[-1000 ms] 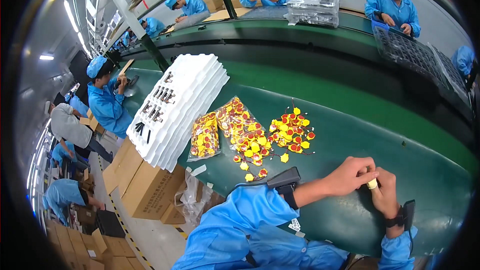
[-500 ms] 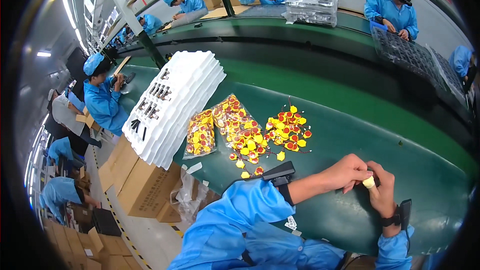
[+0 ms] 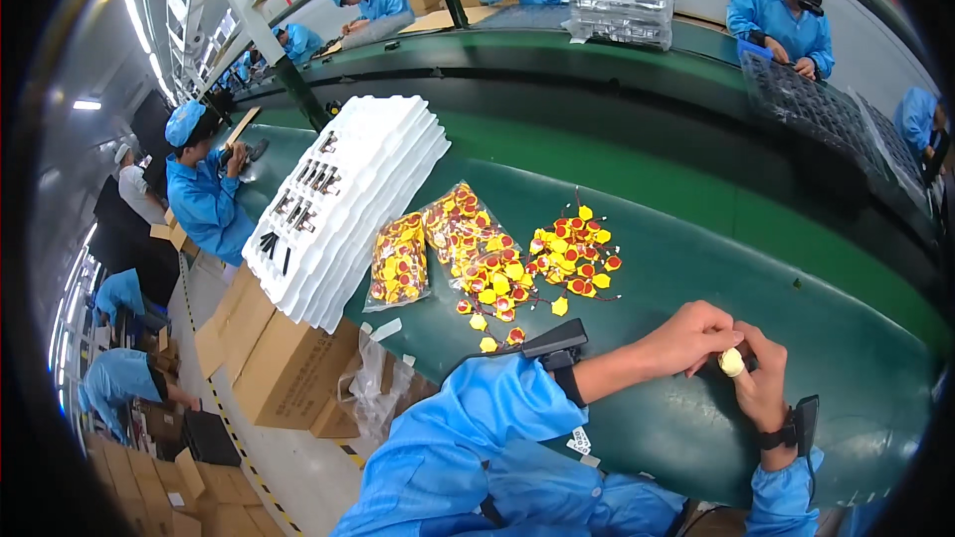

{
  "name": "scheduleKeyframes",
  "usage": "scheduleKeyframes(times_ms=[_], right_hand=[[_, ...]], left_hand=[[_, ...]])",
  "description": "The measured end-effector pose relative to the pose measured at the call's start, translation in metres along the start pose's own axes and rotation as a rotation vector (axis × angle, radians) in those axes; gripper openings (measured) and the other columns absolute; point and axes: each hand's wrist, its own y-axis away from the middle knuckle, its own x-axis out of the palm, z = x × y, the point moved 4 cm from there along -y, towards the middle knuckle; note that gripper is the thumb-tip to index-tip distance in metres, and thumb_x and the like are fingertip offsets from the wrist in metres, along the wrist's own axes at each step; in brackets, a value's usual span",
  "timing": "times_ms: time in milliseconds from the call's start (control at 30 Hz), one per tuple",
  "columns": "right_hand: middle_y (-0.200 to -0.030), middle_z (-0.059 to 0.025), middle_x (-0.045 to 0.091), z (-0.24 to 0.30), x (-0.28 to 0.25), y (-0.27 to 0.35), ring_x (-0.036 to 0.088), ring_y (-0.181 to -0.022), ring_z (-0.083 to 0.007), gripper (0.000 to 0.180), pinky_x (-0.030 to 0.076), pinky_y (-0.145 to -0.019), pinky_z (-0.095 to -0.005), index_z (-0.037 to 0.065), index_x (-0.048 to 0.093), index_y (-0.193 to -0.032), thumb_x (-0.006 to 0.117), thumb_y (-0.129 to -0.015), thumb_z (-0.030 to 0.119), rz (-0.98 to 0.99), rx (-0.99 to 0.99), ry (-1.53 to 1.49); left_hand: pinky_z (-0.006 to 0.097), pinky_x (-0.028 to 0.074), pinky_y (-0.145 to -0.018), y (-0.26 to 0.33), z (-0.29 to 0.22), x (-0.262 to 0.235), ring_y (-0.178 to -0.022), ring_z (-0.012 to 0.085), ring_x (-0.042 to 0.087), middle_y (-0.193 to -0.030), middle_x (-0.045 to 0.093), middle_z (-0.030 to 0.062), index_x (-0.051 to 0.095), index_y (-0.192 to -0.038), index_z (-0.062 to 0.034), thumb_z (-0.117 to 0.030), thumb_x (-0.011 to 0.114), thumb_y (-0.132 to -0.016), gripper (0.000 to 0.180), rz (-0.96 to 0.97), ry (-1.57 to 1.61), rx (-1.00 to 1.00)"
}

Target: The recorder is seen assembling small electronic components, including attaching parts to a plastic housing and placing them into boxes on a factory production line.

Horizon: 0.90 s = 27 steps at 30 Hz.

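Note:
My left hand (image 3: 693, 340) and my right hand (image 3: 764, 383) meet over the green table at the right, fingertips together. The fingers of both are closed. What they pinch between them, if anything, is too small or hidden to make out. A pale yellow cover (image 3: 732, 362), like a finger cot, sits on a digit of my right hand, at the thumb side. Nearest on the table, to the left, lies a loose pile of small yellow and red discs with thin wires (image 3: 572, 254). Beside it, one clear bag of the same parts (image 3: 400, 264) lies closest to the trays, with another bag (image 3: 463, 224) next to it.
A tall stack of white trays (image 3: 348, 204) with black and metal parts on top stands at left. Cardboard boxes (image 3: 288, 358) and a crumpled plastic bag (image 3: 373, 398) are below it. Printed labels (image 3: 579, 441) lie near the table's front edge. Co-workers in blue sit across the line.
My hands stay together, having shifted slightly; the pale yellow cover has turned a little and moved slightly left. At far left, a person in a light top has straightened up.

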Motion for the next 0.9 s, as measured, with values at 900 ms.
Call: scheduleKeyframes(times_ms=[900], right_hand=[[-0.06, -0.0011, 0.052, 0.013, -0.004, 0.001, 0.049, -0.051, -0.0087, 0.029, 0.037, -0.047, -0.0254, 0.001, 0.067, -0.095, 0.081, -0.076, 0.017, -0.13, -0.087, 0.136]], left_hand=[[0.027, 0.034, -0.045, 0.002, -0.005, 0.005, -0.05, 0.0071, 0.046, -0.058, 0.048, -0.0005, 0.055, -0.069, -0.0026, -0.03, 0.058, -0.1, 0.042, 0.113, -0.176, 0.156]])
